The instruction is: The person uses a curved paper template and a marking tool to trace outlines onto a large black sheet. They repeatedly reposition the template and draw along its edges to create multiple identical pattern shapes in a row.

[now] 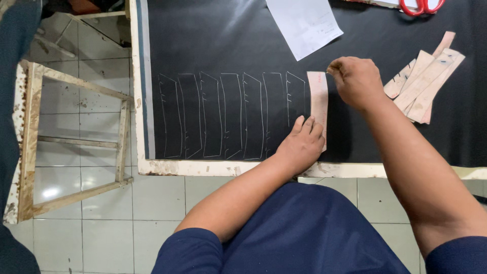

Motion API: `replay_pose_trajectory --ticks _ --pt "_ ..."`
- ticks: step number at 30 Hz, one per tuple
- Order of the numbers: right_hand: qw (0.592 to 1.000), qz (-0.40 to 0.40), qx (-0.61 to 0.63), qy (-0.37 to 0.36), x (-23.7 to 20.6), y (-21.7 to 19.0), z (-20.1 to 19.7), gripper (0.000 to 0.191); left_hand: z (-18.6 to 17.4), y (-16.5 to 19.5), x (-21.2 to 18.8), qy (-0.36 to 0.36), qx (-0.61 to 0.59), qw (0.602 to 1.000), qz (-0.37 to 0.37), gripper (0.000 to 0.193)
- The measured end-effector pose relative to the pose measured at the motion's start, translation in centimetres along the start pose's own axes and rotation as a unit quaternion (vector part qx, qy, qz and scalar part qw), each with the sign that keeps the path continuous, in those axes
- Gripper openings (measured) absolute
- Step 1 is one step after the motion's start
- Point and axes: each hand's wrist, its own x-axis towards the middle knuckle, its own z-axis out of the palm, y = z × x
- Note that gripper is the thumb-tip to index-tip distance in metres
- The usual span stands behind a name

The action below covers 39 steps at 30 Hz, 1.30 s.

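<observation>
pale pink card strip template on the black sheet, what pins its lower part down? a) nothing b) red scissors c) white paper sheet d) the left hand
d: the left hand lies flat on the lower part of the pale pink card strip template, while the right hand is at its top edge.

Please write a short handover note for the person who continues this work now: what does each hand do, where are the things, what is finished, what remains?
Left hand: fingers pressed flat on the lower end of the pink template strip, pinning it to the black sheet.
Right hand: fingers pinched at the strip's top right corner; any marker in it is hidden.
Done: seven traced outlines in a row left of the strip.
Left: the outline at the strip's present place shows no line yet.
Nearby: spare templates to the right, red scissors and white paper at the top.
</observation>
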Motion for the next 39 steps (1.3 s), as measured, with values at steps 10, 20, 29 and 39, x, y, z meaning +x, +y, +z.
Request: replay_pose_trajectory --ticks 10,20,29,39 --pt "0.999 0.018 0.039 -0.007 -8.3 -2.3 -0.4 0.013 0.3 -0.4 -0.2 -0.001 0.013 1.0 0.003 0.03" --pt "0.991 0.083 0.087 -0.05 -16.5 -6.1 -1.6 0.014 -0.6 -1.4 0.4 -0.113 -0.063 0.991 -0.039 0.023" --pt "0.989 0.096 0.106 -0.023 -17.9 -6.5 -1.4 0.014 -2.2 -2.7 1.8 -0.168 -0.095 0.978 -0.075 0.039" --pt "0.989 0.028 0.144 -0.026 -18.0 -8.2 0.5 0.01 -3.0 -3.3 2.4 -0.176 -0.105 0.974 -0.097 0.056"
